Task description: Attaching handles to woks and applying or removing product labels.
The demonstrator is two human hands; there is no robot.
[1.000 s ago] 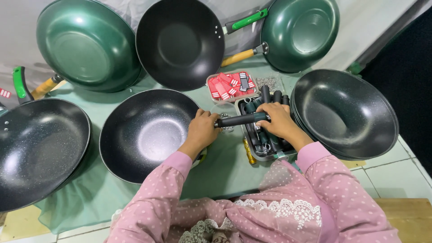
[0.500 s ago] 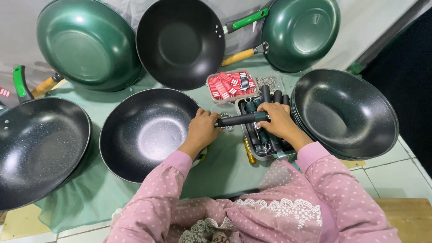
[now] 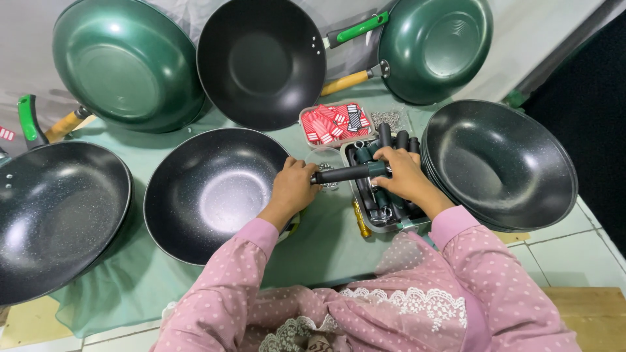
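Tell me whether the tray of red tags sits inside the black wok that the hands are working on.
No. The tray of red tags sits on the green cloth, beyond the black handle and outside the black wok.

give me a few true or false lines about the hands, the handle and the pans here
1. Both hands grip the black handle. True: the left hand and right hand hold the handle at its two ends.
2. The handle points upright. False: it lies about level, across the gap between wok and tray.
3. The left hand is at the rim of the black wok. True.
4. The tray under the right hand holds red tags. False: it holds dark handles; the red tags sit in the small box beyond it.
5. The stack of pans on the right is bright green inside. False: it is dark and speckled.
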